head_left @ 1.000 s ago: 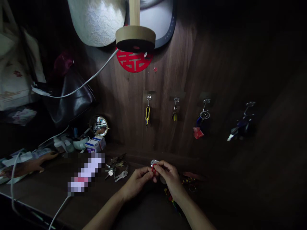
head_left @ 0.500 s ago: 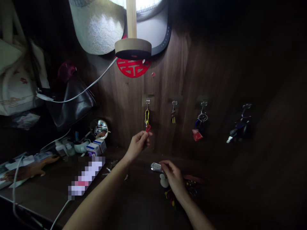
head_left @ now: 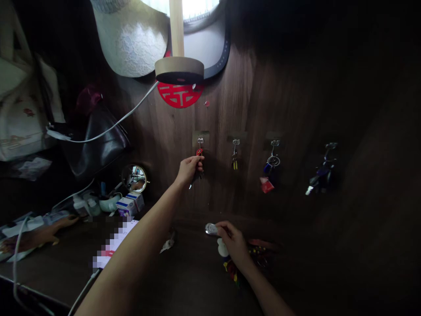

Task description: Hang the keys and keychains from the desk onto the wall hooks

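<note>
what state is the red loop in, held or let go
Held: the left hand pinches the red loop at the leftmost wall hook. Whether it is hooked on is too small to tell.

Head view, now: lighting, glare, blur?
Head view: washed-out white at top, by the cap brims; head view: right side near black, rightmost hanging keys dim, soft; head view: left hand fairly sharp; head view: pixel blocks edge a pale item.

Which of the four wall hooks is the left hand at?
The leftmost hook: the left hand holds a red loop right by it. The other three hooks, farther right, have no hand near them.
</note>
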